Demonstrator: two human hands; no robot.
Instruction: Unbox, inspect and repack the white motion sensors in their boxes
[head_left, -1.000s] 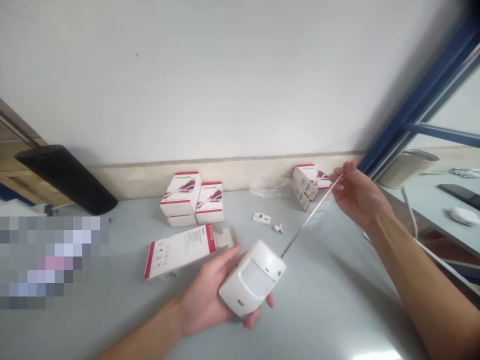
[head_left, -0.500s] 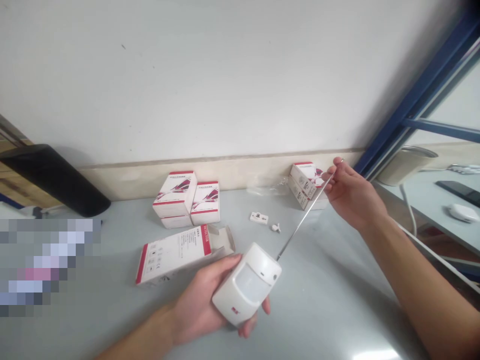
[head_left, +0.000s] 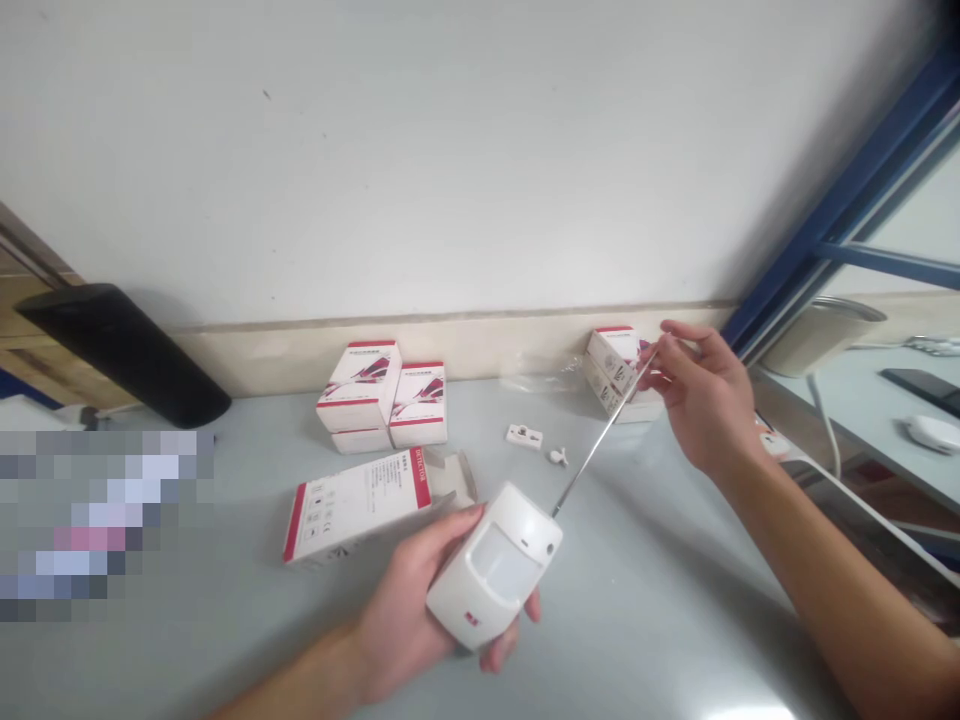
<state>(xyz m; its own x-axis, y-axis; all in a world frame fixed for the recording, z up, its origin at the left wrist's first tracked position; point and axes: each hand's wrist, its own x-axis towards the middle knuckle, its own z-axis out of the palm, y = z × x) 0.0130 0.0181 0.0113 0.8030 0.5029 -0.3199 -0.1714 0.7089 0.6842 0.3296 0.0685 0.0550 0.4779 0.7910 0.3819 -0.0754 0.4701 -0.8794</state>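
A white motion detector with a rectangular lens window and a small red logo rests in my left hand, whose fingers wrap round it from below. From its upper corner a thin metal telescopic antenna stands drawn out at a slant. Around the antenna's far end the fingers of my right hand are pinched. Beyond the detector lie a white mounting plate and a small white bracket piece. An opened detector box lies left of the detector, its end flap out.
Red-and-white boxes sit by the wall, with more boxes stacked behind my right hand. Clear plastic film lies between them. A black cylindrical object is at left. A blue frame and a beige lamp-like object stand at right.
My right hand has come slightly down along the antenna's line, and its fingers are more bunched at the tip. The visible antenna looks a little shorter. My left hand keeps its hold.
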